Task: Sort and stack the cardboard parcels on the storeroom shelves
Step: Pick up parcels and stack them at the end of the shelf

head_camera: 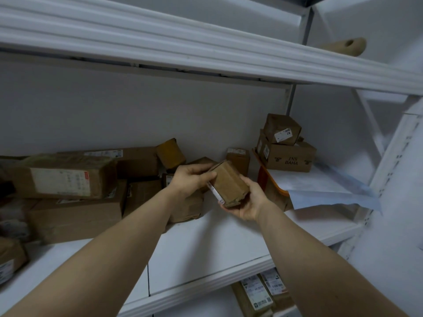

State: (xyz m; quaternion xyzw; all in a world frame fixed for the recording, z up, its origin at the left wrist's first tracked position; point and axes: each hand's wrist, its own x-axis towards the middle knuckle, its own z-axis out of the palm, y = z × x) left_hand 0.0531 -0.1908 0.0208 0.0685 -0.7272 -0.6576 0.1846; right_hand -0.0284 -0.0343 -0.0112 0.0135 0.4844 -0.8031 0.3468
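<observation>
A small brown cardboard parcel (230, 183) is held in the air above the white middle shelf (206, 245), tilted, with a white label along its lower left edge. My left hand (191, 179) grips its upper left side, and my right hand (248, 203) cups it from below on the right. Behind it several brown parcels lie jumbled on the shelf, among them a large labelled box (64, 177) on top of another box (75, 216) at the left. At the right a small parcel (282, 130) sits on a printed box (289, 156).
An orange-edged box (272, 191) under a white and blue sheet (325, 188) stands at the right of the shelf. The upper shelf edge (206, 53) runs overhead, with a tan object (345, 46) on it. Labelled parcels (261, 294) lie on the lower shelf. A white upright (393, 156) is at right.
</observation>
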